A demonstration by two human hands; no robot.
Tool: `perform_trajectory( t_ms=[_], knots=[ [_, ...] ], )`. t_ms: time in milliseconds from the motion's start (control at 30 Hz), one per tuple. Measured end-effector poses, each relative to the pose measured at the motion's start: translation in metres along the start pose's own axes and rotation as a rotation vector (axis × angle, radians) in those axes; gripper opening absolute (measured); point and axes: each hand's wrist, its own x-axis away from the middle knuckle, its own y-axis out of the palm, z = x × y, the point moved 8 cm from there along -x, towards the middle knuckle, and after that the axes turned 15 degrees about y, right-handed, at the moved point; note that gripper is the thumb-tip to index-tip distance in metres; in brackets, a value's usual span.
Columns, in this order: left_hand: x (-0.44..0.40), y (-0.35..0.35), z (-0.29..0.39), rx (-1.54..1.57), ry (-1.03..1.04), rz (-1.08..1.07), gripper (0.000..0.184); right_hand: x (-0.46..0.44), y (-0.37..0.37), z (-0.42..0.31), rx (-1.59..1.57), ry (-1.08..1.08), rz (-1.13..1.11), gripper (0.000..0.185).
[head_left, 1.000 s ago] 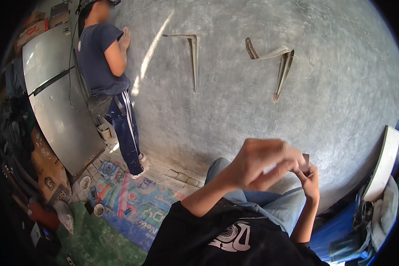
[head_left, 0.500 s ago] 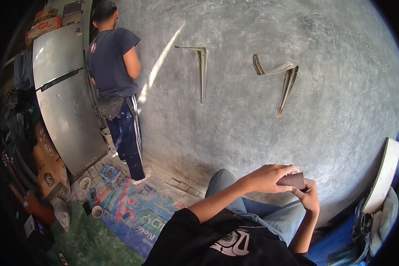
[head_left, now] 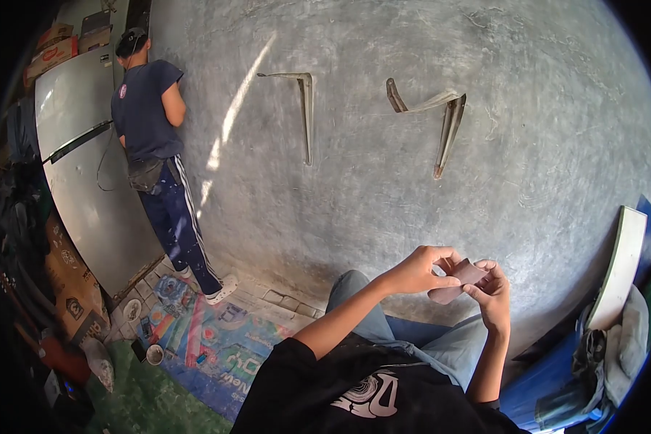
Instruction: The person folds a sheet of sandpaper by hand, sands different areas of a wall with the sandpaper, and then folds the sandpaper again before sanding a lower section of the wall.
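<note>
A small reddish-brown sheet [head_left: 470,272], bent or folded and resembling sandpaper, is held between my two hands above my knees. My left hand [head_left: 423,270] pinches its left side between thumb and fingers. On the right, my right hand [head_left: 492,295] grips the other edge, thumb in front and fingers partly hidden behind it. Both hands are in front of the grey wall [head_left: 369,202], below two metal brackets, the left one [head_left: 307,119] and the right one [head_left: 450,134].
A co-worker [head_left: 148,108] stands at the left, facing the wall, beside a silver fridge [head_left: 94,202]. A printed sheet [head_left: 217,347] and small cups [head_left: 155,354] lie on the floor. A white board [head_left: 618,267] leans at the right above blue material [head_left: 557,383].
The brown sheet has turned and is now folded at an angle between my hands. The view has shifted, and the co-worker appears farther left, arms lower than at first.
</note>
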Motion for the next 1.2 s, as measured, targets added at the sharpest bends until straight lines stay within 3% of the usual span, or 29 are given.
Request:
perform_trajectory(
  t_ms=[67,133,167,300,400,433,567,700,900,1000,1100,1200],
  knots=[
    [-0.001,-0.003,-0.01,0.06,0.061,0.054,0.026,0.001,-0.008,0.007,-0.074,0.029,-0.028,0.039],
    [-0.002,-0.005,-0.006,0.121,0.118,0.109,0.026,0.008,-0.002,0.002,-0.807,-0.014,-0.365,0.049],
    [-0.001,-0.004,-0.012,0.284,0.026,0.162,0.025,0.009,0.0,0.002,-0.807,-0.012,-0.363,0.049],
    [0.005,0.012,-0.03,0.617,-0.213,0.261,0.028,0.016,0.02,-0.015,-0.682,-0.094,-0.295,0.092],
    [0.009,0.026,-0.046,0.745,-0.334,0.338,0.031,0.016,0.034,-0.02,-0.637,-0.065,-0.244,0.095],
    [0.01,0.029,-0.051,0.78,-0.366,0.371,0.033,0.015,0.033,-0.015,-0.628,-0.093,-0.196,0.085],
    [0.011,0.029,-0.053,0.743,-0.357,0.409,0.037,0.014,0.035,-0.004,-0.664,-0.067,-0.097,0.075],
    [0.012,0.03,-0.05,0.737,-0.36,0.407,0.039,0.014,0.033,0.005,-0.778,-0.013,-0.023,0.078],
    [0.013,0.032,-0.045,0.774,-0.353,0.419,0.041,0.02,0.048,-0.019,-0.527,-0.145,-0.142,0.076],
    [0.015,0.033,-0.05,0.774,-0.36,0.452,0.04,0.016,0.04,-0.01,-0.469,-0.091,-0.08,0.067],
    [0.019,0.034,-0.055,0.724,-0.377,0.503,0.039,0.008,0.028,0.018,-0.83,0.138,0.022,0.045],
    [0.024,0.033,-0.063,0.68,-0.382,0.533,0.038,0.011,0.038,0.014,-0.735,0.147,0.079,0.042]
  ],
)
